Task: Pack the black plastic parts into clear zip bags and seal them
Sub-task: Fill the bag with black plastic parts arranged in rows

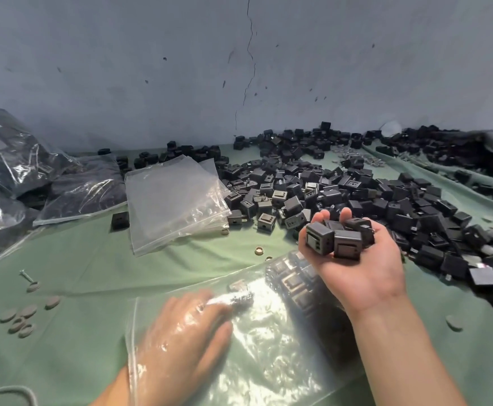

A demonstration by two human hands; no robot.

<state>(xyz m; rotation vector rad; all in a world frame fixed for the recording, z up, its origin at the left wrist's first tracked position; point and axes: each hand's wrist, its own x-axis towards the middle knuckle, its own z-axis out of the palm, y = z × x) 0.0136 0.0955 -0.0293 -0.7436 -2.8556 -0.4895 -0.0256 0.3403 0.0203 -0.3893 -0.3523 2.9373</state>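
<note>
Right hand [356,259] cups a handful of black plastic parts [333,238] over a clear zip bag [283,356].
The left hand [180,338] lies flat inside the bag, where a few parts seem to sit. A heap of loose parts [371,197] and a stack of empty bags [174,200] lie beyond on green cloth [78,259].

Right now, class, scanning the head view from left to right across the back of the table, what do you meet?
Filled bags → stack of empty zip bags → black parts in a loose pile.

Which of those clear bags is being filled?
The nearest bag, its plastic over the left hand, a few parts inside; the stack behind lies empty.
</note>
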